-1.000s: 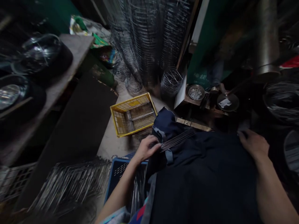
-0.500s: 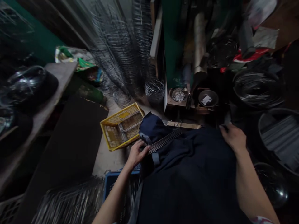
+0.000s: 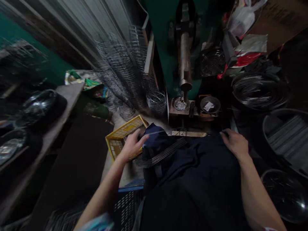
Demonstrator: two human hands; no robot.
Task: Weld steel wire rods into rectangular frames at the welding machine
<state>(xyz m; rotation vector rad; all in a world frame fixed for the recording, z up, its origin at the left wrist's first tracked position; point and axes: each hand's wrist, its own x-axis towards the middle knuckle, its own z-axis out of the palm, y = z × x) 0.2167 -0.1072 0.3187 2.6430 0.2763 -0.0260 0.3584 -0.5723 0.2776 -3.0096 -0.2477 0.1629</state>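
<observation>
My left hand (image 3: pixel 133 146) is raised over the edge of the yellow crate (image 3: pixel 125 128), its thumb and fingers closed on a thin metal rod (image 3: pixel 156 132) that points right. Across the dark blue cloth (image 3: pixel 192 179) on my lap lies a bundle of similar rods (image 3: pixel 166 153), below that hand and apart from it. My right hand (image 3: pixel 235 144) rests at the right knee with its fingers curled together. Whatever is in those fingers, if anything, is too dark to make out.
Ahead stands a green machine with a metal cylinder (image 3: pixel 185 64) above a dish of small metal parts (image 3: pixel 181 104). Wire baskets (image 3: pixel 117 61) are stacked behind the crate. On the right are tubs of wire (image 3: pixel 258 91) and flat strips (image 3: pixel 288 138). A blue crate (image 3: pixel 125 205) sits lower left.
My left hand has left the bundle on the lap and moved up and left, with one thin rod in it. My right hand stays by the knee. The view has shifted right.
</observation>
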